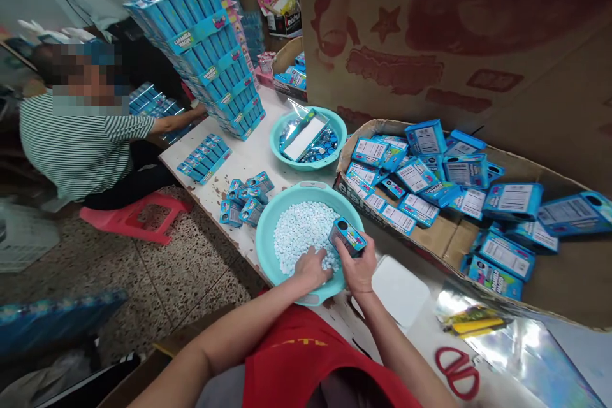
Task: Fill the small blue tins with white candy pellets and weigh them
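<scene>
My left hand (pixel 313 268) reaches into a turquoise basin (pixel 264 239) of small white pellets, perhaps candies (pixel 299 226). Its fingers look bent but apart, and their tips are buried among the pellets. Over the basin's right side, my right hand (pixel 357 264) grips a small blue box (pixel 348 236) with its fingers wrapped round it. The box is tilted and shows a dark round spot near one end. Beyond the basin's left rim, several similar blue boxes (pixel 248 197) stand in a cluster on the table.
Right of the basin, a long cardboard tray (pixel 447 239) holds many blue boxes. Behind stands a second turquoise basin (pixel 277 146) with blue-and-white pieces. A tall stack of boxes (pixel 201 51) rises at the table's far end, near a seated person (pixel 86 140). Red scissors (pixel 456 373) lie front right.
</scene>
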### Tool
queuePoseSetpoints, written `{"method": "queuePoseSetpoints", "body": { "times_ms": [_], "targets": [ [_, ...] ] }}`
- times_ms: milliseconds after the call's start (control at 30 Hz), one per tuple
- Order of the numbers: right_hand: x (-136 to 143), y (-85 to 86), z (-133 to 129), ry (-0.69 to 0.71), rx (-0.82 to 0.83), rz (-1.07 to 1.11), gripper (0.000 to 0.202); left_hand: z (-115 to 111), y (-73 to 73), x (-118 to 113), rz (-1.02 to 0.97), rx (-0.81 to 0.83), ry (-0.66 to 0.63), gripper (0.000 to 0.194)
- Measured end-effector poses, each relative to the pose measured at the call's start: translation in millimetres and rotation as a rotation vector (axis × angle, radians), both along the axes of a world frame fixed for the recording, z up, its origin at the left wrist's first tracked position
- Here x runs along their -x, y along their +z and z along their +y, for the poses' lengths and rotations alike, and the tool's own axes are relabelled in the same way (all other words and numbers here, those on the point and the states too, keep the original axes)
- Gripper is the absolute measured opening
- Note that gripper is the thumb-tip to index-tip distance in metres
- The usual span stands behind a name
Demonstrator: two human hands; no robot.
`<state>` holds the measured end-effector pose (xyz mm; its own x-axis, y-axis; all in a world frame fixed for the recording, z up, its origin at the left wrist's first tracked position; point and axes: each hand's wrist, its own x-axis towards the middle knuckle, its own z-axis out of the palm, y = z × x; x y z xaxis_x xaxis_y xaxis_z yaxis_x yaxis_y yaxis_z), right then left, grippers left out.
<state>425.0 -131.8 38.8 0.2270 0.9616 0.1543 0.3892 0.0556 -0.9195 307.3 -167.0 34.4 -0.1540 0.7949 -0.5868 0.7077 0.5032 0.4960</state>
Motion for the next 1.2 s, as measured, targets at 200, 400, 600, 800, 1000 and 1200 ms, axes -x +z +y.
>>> {"method": "queuePoseSetpoints", "body": {
  "times_ms": [200, 400, 600, 800, 1000, 1200],
  "targets": [
    [-1.5, 8.3, 8.6, 0.124, -0.006, -0.069, 0.037, 13.0, -3.9, 27.9, -0.315, -0.081, 0.251, 0.014],
    [0.0, 7.4, 5.8, 0.323, 0.056, -0.124, 0.035, 33.7, 47.3, 41.8, -0.726, -0.223, 0.52, 0.023],
    [10.2, 23.1, -5.4, 0.522, -0.028, -0.222, 0.024, 49.8, 77.4, 28.6, -1.042, -0.503, 0.802, 0.027],
    [16.7, 46.0, -7.5, 0.508, -0.039, -0.226, 0.028, 56.6, 79.4, 25.9, -1.058, -0.579, 0.907, 0.031],
    [15.6, 49.6, -2.9, 0.487, 0.031, -0.189, 0.03, 62.5, 79.4, 27.1, -1.001, -0.585, 0.94, 0.032],
    [16.0, 54.5, -0.8, 0.522, 0.127, -0.151, 0.031, 62.7, 78.8, 21.4, -1.007, -0.64, 0.824, 0.029]
  ]
}}
